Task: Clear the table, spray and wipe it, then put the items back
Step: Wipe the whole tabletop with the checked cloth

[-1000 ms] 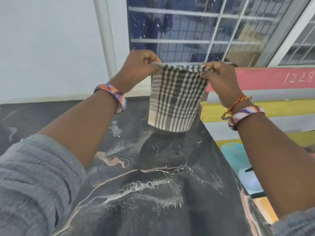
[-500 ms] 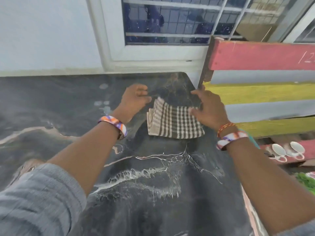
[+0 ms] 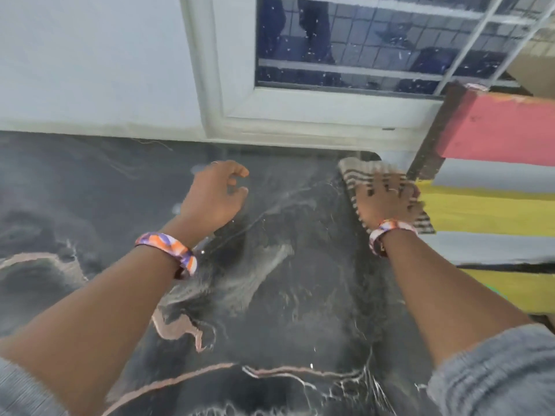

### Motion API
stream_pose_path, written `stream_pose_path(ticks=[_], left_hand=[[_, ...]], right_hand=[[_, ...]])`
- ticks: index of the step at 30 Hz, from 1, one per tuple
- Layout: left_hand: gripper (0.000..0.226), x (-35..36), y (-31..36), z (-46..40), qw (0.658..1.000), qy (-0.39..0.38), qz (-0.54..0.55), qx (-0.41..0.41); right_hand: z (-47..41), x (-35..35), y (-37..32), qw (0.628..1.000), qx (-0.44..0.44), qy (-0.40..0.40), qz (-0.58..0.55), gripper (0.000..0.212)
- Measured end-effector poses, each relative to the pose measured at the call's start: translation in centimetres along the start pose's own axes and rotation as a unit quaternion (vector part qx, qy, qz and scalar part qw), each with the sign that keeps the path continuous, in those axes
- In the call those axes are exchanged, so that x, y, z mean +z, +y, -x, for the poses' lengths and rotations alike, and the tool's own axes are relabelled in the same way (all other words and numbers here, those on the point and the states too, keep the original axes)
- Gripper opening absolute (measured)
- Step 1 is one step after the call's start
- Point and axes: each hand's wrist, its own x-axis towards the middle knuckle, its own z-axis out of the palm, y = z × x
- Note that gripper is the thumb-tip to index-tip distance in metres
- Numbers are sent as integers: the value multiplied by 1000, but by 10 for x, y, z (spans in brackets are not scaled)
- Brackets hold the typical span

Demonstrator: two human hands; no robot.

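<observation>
The dark marbled tabletop (image 3: pixel 270 295) is filling the near view, both forearms reaching out over it. At 11 o'clock the left hand (image 3: pixel 214 195) is hovering empty, fingers loosely curled; at 1 o'clock the right hand (image 3: pixel 387 202) is lying flat, fingers spread, pressing the striped cloth (image 3: pixel 357 175) onto the far right corner.

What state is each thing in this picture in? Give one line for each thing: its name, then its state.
Checked cloth: folded, flat on the table's far right corner, pressed under the right hand.
Right hand: palm down on the cloth, fingers spread.
Left hand: empty, fingers loosely curled, above the table.
Table: dark marble top, bare apart from the cloth.
Window: looks shut, barred.
</observation>
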Motion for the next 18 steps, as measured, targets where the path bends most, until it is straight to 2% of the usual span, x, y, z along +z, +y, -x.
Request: stream_pose_path(ticks=[3,5,7,9,13,15,18], left_hand=[[28,-22,-22,-16,999,15,-50,-7],[27,-41,-42,-19,997,23,-70,-28],[25,-63,-63,-19,994,33,-80,-65],[24,-81,-78,-20,991,39,-83,-96],[26,-106,-94,-28,989,62,-100,-95],[32,-118,-100,-30,988,66,-109,-90],[43,-132,-110,-25,984,71,-119,-108]], right_hand=[[-25,2,-24,997,76,-9,-16,73],[-26,1,-43,998,58,-22,-11,90],[-20,5,-74,999,-10,-38,12,91],[-7,13,-110,995,-81,-45,28,83],[33,33,-195,976,-212,-37,31,68],[63,43,-239,952,-303,-42,27,63],[114,54,-286,876,-474,-74,45,56]])
